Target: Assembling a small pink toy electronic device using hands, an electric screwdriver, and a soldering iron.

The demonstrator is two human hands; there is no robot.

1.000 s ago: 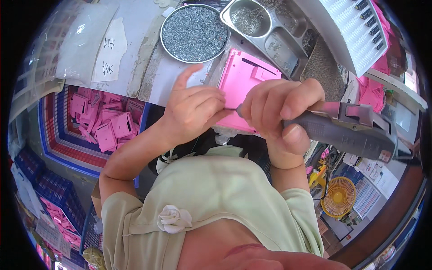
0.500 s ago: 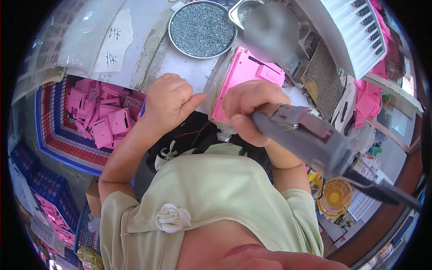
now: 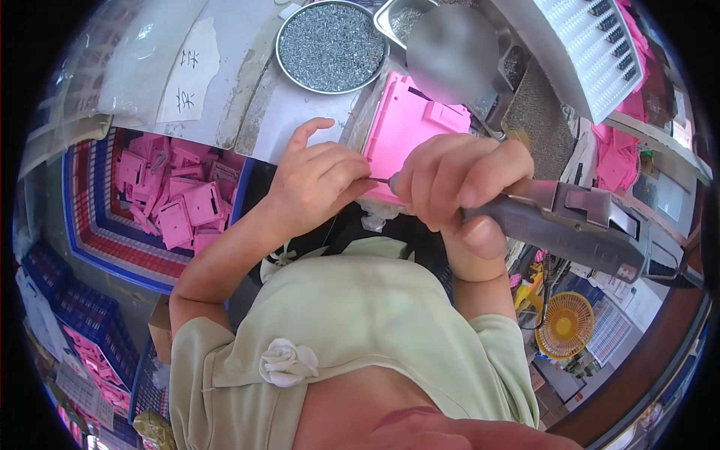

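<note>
A person in a pale green top [image 3: 337,307] works at a bench [image 3: 292,105], R hand [image 3: 457,184] clenched round a grey driver [image 3: 562,231], L hand [image 3: 311,184] w/ thumb and fingers pinched on the tip of its bit [image 3: 382,180], by the near L part of a pink panel [image 3: 401,124]. Whether a small pc also sits in that pinch can't be told. The panel lies flat at ctr of the bench, partly hidden by the R hand.

Done well, the L pinch would be light, just enough to guide; bit & handle in one line, R wrist steady under the tool's wt. Best w/o any spin till fingertips are clear: a slip could nick skin or scratch the panel.

The bench top is white and scuffed, w/ a worn strip [image 3: 251,101] at L. A round pan [image 3: 330,91] of small metal pcs sits at far ctr; a divided steel tray [image 3: 382,16] is next to it at R, partly behind a grey blur [image 3: 452,54]. Far R, a white box [image 3: 589,82] w/ a row of dark pcs [image 3: 616,39]. Far L, clear plastic [image 3: 139,75] & a torn paper sheet [image 3: 196,71]. At L, a blue, red and white basket [image 3: 127,247] holds piled pink pcs [image 3: 176,221]; blue crates [image 3: 90,307] at near L, a yellow basket [image 3: 566,322] at near R.
</note>
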